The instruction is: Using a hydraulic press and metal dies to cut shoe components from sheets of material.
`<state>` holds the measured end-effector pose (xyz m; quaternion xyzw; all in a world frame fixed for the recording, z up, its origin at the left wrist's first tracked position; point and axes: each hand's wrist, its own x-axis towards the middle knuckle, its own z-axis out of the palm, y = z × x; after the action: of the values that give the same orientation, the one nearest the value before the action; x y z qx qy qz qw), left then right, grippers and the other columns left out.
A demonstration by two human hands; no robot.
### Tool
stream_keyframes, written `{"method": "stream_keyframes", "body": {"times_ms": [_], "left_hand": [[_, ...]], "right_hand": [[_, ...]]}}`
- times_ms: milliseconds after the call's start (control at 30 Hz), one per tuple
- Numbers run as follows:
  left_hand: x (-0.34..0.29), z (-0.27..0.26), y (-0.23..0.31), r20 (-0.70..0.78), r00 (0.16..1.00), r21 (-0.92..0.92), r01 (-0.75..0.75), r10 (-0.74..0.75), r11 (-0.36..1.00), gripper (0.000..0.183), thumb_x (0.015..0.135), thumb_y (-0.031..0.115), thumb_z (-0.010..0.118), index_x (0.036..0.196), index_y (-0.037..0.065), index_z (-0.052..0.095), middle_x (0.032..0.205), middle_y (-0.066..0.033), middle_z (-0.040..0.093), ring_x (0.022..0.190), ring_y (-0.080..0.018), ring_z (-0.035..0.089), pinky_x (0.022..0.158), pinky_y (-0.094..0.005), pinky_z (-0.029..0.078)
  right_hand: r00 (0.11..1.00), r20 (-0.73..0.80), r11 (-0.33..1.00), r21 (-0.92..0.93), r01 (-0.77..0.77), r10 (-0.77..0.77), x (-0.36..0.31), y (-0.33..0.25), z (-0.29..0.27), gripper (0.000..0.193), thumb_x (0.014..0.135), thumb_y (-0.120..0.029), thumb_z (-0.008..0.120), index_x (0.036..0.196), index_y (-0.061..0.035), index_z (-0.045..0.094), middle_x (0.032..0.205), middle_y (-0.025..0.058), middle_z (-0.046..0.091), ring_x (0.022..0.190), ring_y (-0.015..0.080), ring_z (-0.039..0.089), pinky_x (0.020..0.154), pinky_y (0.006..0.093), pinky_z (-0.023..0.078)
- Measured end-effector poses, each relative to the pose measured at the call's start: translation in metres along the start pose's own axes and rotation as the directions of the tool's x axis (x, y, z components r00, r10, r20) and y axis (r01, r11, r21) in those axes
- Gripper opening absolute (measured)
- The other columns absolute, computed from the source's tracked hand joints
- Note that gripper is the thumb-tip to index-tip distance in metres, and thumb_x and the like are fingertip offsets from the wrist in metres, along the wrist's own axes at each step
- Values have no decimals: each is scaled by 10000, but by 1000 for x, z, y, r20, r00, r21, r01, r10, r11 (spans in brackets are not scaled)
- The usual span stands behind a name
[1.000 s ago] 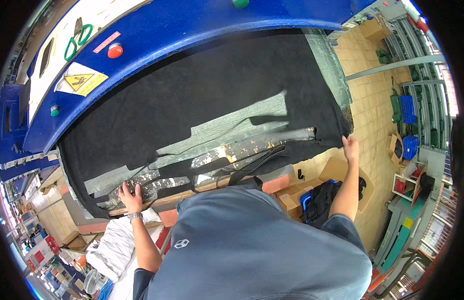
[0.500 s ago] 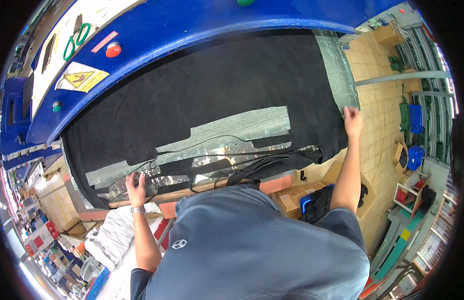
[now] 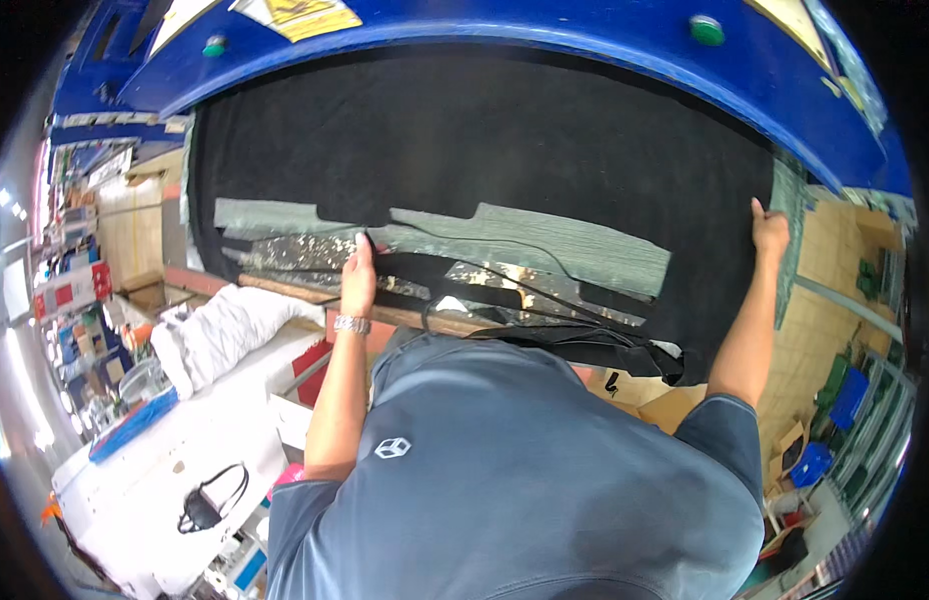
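Note:
A wide black fabric sheet lies over a worn grey-green board, which shows through long stepped cut-outs near my body. Thin black strips of the sheet hang loosely across the near edge. My left hand, with a metal watch at the wrist, is closed at the near cut-out, where a dark strip passes by its fingertips. At the sheet's right border, my right hand is curled with the fingers pinched on the edge; what lies under its fingertips is partly hidden.
A blue machine beam with a green button spans the far side. White cloth rests on a white table at left, with a black strapped item. Blue bins and shelving stand at right.
The view has turned, bringing more of the white table in and taking the red button out. My left hand has moved from the near left corner along the cut-out and closed; my right stays at the right edge.

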<state>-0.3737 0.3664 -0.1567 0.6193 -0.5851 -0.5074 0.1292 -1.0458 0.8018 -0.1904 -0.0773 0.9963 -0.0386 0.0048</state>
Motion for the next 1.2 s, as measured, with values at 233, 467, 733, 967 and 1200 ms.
{"method": "stream_keyframes", "body": {"times_ms": [233,467,733,967,1200], "left_hand": [[-1,-11,-33,126,985,209,-140,116,968,461,1145,377,519,859,49,673,654,-20,602,559,-112,513,554,-322,433],[-16,-27,-15,254,958,471,-5,-130,882,462,1105,414,567,922,35,756,769,-133,708,751,-242,679,771,-405,531],[-6,-54,2,387,921,374,-118,-40,920,456,1042,458,684,1155,25,771,861,-71,751,751,-153,671,734,-346,555],[66,-191,-16,-27,992,202,-112,120,973,344,1028,329,728,1166,17,775,922,-67,794,828,-139,722,764,-327,566],[187,-335,-9,-362,898,517,-29,249,855,313,943,349,768,1119,94,812,990,-148,808,942,-296,787,871,-402,601]], "right_hand": [[967,-255,998,51,35,-21,-33,-22,-17,498,1006,-627,633,1166,-158,680,1074,211,776,1018,483,718,845,589,558],[961,-277,997,-74,-18,-3,-15,63,-2,532,1047,-628,558,1200,-125,635,1072,214,773,971,494,723,790,593,571],[894,-406,981,-122,154,-191,-19,103,-19,532,1063,-565,569,1348,-120,628,1250,216,729,1117,454,695,882,572,566],[816,-378,898,-128,422,-438,-98,-37,-41,495,1071,-431,623,1397,-58,618,1349,209,651,1196,444,643,982,523,540],[753,-279,767,81,636,-595,-192,-169,-33,460,1044,-296,685,1372,19,616,1451,278,580,1352,455,555,1136,502,458]]}}
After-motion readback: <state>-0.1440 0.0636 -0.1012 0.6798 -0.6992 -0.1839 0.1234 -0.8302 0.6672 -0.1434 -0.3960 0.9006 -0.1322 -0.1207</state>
